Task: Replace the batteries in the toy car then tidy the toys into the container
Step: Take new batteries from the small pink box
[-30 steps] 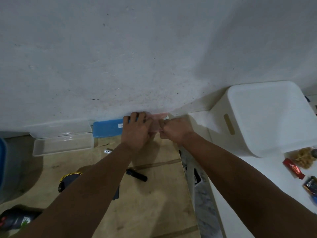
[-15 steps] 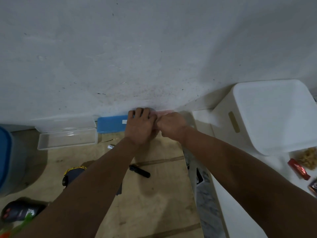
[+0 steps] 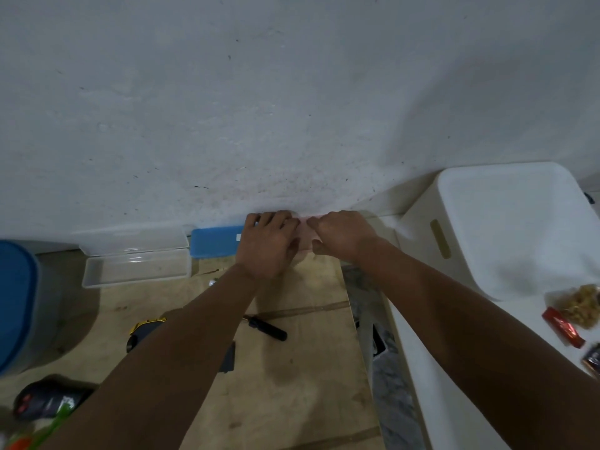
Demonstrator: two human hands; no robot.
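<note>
Both my hands meet at a small pink translucent box (image 3: 306, 237) set against the wall, at the far edge of the wooden board (image 3: 292, 368). My left hand (image 3: 268, 243) lies over its left part with fingers curled on top. My right hand (image 3: 342, 237) grips its right end. Most of the box is hidden under my hands. A yellow and black toy car (image 3: 143, 331) lies partly under my left forearm. A black screwdriver (image 3: 266, 328) and a small battery (image 3: 212, 282) lie on the board. A dark toy (image 3: 45, 401) sits at the lower left.
A blue box (image 3: 216, 245) and an open clear box (image 3: 136, 267) line the wall to the left. A blue-lidded tub (image 3: 16, 303) stands at the far left. A white bin (image 3: 506, 228) stands at the right, with snack packets (image 3: 574, 315) beside it.
My hands have closed in over the pink box, and the right hand has shifted a little to the right. The view has drifted slightly.
</note>
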